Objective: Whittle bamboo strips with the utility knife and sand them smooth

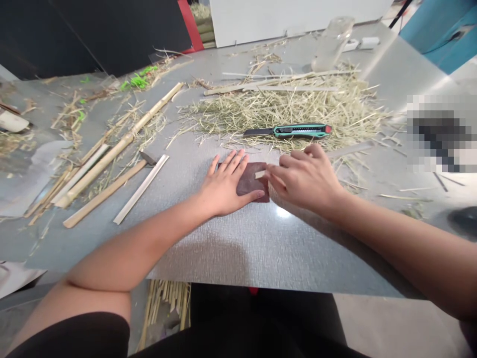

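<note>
A dark brown rectangular sheet, which looks like sandpaper (246, 185), lies flat on the grey table. My left hand (225, 184) presses on its left part with fingers spread. Over the sheet's right edge, my right hand (303, 176) pinches a small pale strip, probably bamboo (260, 174); its short end pokes out past the fingertips over the sheet. Whether the strip touches the surface I cannot tell. Just beyond the hands lies a green and black utility knife (300, 131), its dark blade pointing left.
Pale shavings (283, 107) are heaped behind the knife. At left lie a bamboo pole (122, 144), a wooden-handled hammer (106, 193) and a split strip (141, 189). A clear plastic container (333, 44) stands at the back right. Cut sticks (169, 303) show below the table's front edge.
</note>
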Action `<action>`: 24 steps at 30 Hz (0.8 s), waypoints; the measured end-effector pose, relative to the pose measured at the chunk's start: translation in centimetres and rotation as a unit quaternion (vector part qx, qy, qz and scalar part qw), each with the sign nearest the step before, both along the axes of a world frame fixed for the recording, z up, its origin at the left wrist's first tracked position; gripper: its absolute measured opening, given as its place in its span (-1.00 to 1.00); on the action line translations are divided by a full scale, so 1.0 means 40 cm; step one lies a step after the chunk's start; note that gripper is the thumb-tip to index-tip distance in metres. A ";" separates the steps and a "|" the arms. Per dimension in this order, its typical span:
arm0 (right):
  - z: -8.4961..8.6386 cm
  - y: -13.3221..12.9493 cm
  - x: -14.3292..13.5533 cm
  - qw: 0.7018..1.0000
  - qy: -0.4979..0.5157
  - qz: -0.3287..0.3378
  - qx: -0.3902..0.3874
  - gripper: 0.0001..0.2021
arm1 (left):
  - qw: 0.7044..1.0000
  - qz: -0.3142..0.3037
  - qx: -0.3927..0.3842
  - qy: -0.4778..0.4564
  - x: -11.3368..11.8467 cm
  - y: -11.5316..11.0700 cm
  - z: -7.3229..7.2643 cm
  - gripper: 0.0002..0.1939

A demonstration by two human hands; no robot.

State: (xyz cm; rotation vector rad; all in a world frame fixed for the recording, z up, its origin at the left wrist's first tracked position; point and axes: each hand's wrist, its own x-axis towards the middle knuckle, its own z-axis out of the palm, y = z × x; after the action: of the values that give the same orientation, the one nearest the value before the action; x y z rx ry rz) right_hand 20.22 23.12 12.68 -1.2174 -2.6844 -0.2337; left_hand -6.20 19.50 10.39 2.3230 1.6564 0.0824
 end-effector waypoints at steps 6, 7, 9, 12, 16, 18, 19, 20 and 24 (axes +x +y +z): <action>0.022 0.001 0.021 0.978 0.204 0.031 0.033 -0.59 | 0.987 -0.033 0.114 -0.106 -0.001 -0.004 0.021 0.13; 0.029 -0.013 0.017 0.965 0.250 0.075 0.012 -0.64 | 0.973 -0.054 0.144 -0.169 0.000 -0.008 0.026 0.06; 0.044 -0.046 0.005 0.927 0.345 0.136 -0.052 -0.75 | 0.932 -0.097 0.166 -0.306 0.005 -0.023 0.032 -0.14; 0.059 -0.088 -0.015 0.859 0.462 0.137 -0.174 -0.86 | 0.876 -0.113 0.130 -0.450 0.024 -0.059 0.032 -0.47; 0.059 -0.106 -0.025 0.790 0.518 0.198 -0.261 -0.83 | 0.848 -0.133 0.156 -0.489 0.053 -0.094 0.032 -0.77; 0.055 -0.108 -0.024 0.775 0.530 0.215 -0.270 -0.82 | 0.838 -0.151 0.179 -0.493 0.060 -0.098 0.031 -0.77; 0.054 -0.109 -0.023 0.768 0.537 0.218 -0.271 -0.81 | 0.833 -0.156 0.185 -0.497 0.061 -0.098 0.030 -0.73; 0.053 -0.111 -0.022 0.763 0.544 0.221 -0.272 -0.80 | 0.830 -0.158 0.190 -0.501 0.062 -0.097 0.028 -0.68; 0.054 -0.120 -0.016 0.764 0.542 0.228 -0.265 -0.78 | 0.831 -0.158 0.189 -0.498 0.060 -0.096 0.015 -0.55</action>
State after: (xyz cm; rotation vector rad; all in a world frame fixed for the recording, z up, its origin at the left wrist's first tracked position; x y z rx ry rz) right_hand 19.60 18.31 14.86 -0.4265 -1.8502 1.0361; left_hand -3.82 15.65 10.99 2.0962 0.7422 1.3859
